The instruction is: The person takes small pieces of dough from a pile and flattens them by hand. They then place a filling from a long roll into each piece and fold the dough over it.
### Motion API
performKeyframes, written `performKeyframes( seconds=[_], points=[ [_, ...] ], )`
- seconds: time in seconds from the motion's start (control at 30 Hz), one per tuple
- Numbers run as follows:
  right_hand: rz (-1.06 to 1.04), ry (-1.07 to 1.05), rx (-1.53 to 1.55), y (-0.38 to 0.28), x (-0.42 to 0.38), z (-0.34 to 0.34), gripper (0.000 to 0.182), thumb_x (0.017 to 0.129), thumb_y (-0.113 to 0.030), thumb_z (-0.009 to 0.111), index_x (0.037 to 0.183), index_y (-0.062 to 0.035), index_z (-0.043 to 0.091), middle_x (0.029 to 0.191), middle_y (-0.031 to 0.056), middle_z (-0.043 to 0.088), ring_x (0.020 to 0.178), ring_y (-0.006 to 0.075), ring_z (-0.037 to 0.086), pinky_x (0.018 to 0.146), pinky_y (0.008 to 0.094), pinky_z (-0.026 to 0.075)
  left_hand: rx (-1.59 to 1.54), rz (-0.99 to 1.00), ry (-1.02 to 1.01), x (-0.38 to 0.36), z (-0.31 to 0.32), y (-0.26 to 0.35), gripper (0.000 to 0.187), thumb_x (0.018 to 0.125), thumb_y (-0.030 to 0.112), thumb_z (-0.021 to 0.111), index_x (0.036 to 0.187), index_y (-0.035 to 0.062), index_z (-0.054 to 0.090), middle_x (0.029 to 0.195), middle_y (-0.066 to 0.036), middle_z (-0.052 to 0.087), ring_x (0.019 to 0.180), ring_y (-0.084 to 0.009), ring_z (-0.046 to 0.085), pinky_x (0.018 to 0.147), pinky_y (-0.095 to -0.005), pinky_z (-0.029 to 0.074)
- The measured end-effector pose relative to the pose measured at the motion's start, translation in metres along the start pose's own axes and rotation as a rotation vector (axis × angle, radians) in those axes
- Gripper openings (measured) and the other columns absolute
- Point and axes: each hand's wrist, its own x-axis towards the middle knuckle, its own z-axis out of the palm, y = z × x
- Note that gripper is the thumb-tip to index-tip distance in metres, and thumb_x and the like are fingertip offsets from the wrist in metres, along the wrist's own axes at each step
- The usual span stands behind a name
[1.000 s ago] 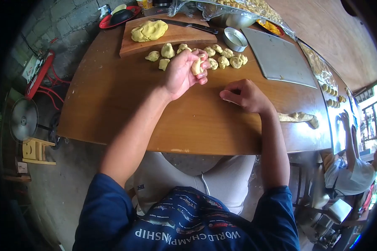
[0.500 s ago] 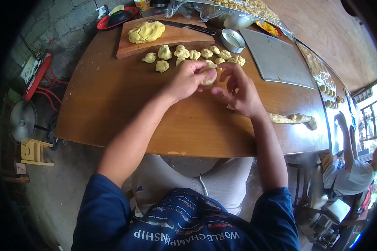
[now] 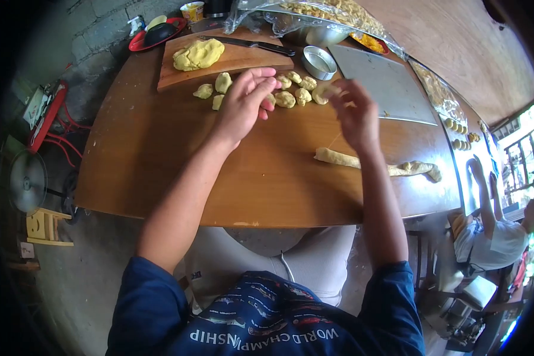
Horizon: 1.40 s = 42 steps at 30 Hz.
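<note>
My left hand [image 3: 249, 101] is raised over the table with fingers parted and nothing visible in it. Several small yellow lumps of dough [image 3: 285, 99] lie around and behind it, some partly hidden by the fingers. My right hand [image 3: 356, 110] is at the right end of these lumps. Its blurred fingertips close on a pale dough piece [image 3: 323, 93]. Beneath my right wrist, a long dough roll [image 3: 338, 157] rests on the table, partly covered by the forearm. Farther back, a large yellow dough mass [image 3: 198, 55] sits on a wooden cutting board [image 3: 243, 59].
A knife [image 3: 249, 44] lies across the board. Right of it are a round metal tin [image 3: 319, 63] and a flat metal sheet [image 3: 382, 83]. Behind stands a plastic-covered tray [image 3: 338, 15] of food pieces. At far right, another person [image 3: 495, 237] reaches over the table.
My left hand has let go of the dough piece and moved left with fingers apart. My right hand has shifted right, away from it. The view has shifted slightly.
</note>
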Motion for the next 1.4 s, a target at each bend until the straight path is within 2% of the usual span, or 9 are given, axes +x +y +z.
performKeyframes(
  seconds=[0.2, 0.3, 0.5, 0.57, 0.83, 1.0, 1.2, 1.3, 1.4],
  points=[
    [-0.025, 0.068, 0.105, -0.023, 0.045, 0.017, 0.025, 0.099, -0.022, 0.079, 0.115, -0.0052, 0.071, 0.103, 0.011, 0.078, 0.081, 0.0219, 0.076, 0.063, 0.0362, 0.059, -0.025, -0.026, 0.059, 0.009, -0.02, -0.008, 0.037, 0.109, 0.034, 0.063, 0.135, 0.008, 0.064, 0.113, -0.003, 0.072, 0.081, -0.0063, 0.06, 0.071, -0.0239, 0.051],
    [-0.073, -0.138, -0.512, -0.001, 0.032, 0.042, 0.037, 0.105, -0.043, 0.067, 0.116, -0.0076, 0.073, 0.102, 0.0164, 0.08, 0.091, 0.0403, 0.077, 0.081, 0.0471, 0.061, -0.025, -0.016, 0.056, 0.009, -0.024, -0.009, 0.034, 0.109, 0.033, 0.063, 0.132, 0.0081, 0.065, 0.11, -0.002, 0.072, 0.079, -0.0056, 0.06, 0.07, -0.0238, 0.051],
    [0.198, -0.583, -0.551, -0.004, -0.034, -0.053, 0.038, 0.102, -0.039, 0.073, 0.122, -0.0068, 0.072, 0.116, 0.0167, 0.077, 0.112, 0.0378, 0.072, 0.096, 0.0472, 0.057, -0.016, 0.071, 0.014, 0.014, -0.028, -0.008, 0.028, 0.109, 0.031, 0.064, 0.125, 0.0081, 0.069, 0.101, 0.0, 0.072, 0.077, -0.005, 0.059, 0.068, -0.0217, 0.049],
    [-0.16, -0.567, -0.615, 0.002, -0.07, -0.078, 0.033, 0.099, -0.031, 0.077, 0.12, -0.0057, 0.072, 0.124, 0.016, 0.072, 0.127, 0.0377, 0.063, 0.104, 0.0454, 0.053, 0.171, 0.141, -0.032, 0.013, -0.02, -0.013, 0.025, 0.108, 0.028, 0.065, 0.124, 0.0083, 0.069, 0.101, 0.0, 0.071, 0.077, -0.0053, 0.059, 0.069, -0.0209, 0.049],
    [-0.058, -0.35, -0.509, -0.013, -0.109, -0.059, 0.021, 0.097, -0.017, 0.074, 0.109, -0.0015, 0.068, 0.107, 0.0172, 0.069, 0.108, 0.0403, 0.064, 0.093, 0.0496, 0.051, 0.738, 0.449, -0.535, -0.033, 0.035, -0.021, 0.069, 0.092, 0.026, 0.084, 0.155, 0.0193, 0.056, 0.137, -0.01, 0.071, 0.129, -0.0287, 0.067, 0.102, -0.0433, 0.057],
    [0.044, -0.342, -0.346, -0.03, -0.1, -0.036, 0.022, 0.099, -0.018, 0.072, 0.112, -0.0003, 0.067, 0.1, 0.0206, 0.073, 0.098, 0.0435, 0.07, 0.085, 0.05, 0.054, 0.547, 0.277, -0.669, -0.031, 0.031, -0.01, 0.063, 0.094, 0.026, 0.083, 0.151, 0.0154, 0.059, 0.132, -0.012, 0.073, 0.117, -0.0287, 0.072, 0.099, -0.0435, 0.057],
    [0.015, -0.483, -0.267, -0.038, -0.065, -0.013, 0.025, 0.102, -0.018, 0.071, 0.12, -0.0022, 0.066, 0.095, 0.0185, 0.075, 0.088, 0.0362, 0.074, 0.079, 0.0437, 0.055, 0.562, 0.249, -0.539, -0.02, 0.018, -0.012, 0.043, 0.097, 0.021, 0.081, 0.134, 0.0052, 0.068, 0.116, -0.012, 0.078, 0.106, -0.0233, 0.074, 0.096, -0.0388, 0.057],
    [0.126, -0.61, -0.191, -0.035, -0.034, -0.017, 0.026, 0.105, -0.018, 0.07, 0.127, -0.0041, 0.063, 0.091, 0.0082, 0.071, 0.078, 0.0137, 0.065, 0.072, 0.0341, 0.053, 0.476, 0.241, -0.441, -0.015, 0.008, -0.01, 0.035, 0.098, 0.019, 0.08, 0.128, 0.0034, 0.071, 0.115, -0.011, 0.078, 0.104, -0.02, 0.073, 0.095, -0.0367, 0.057],
    [0.177, -0.676, 0.182, -0.015, -0.016, -0.006, 0.022, 0.106, -0.02, 0.07, 0.12, -0.0028, 0.064, 0.087, 0.0042, 0.07, 0.073, 0.0114, 0.06, 0.068, 0.0321, 0.05, 0.429, 0.271, -0.423, -0.013, 0.008, -0.01, 0.029, 0.098, 0.016, 0.079, 0.123, 0.0028, 0.072, 0.115, -0.008, 0.078, 0.104, -0.0179, 0.074, 0.092, -0.0347, 0.058]
  ],
)
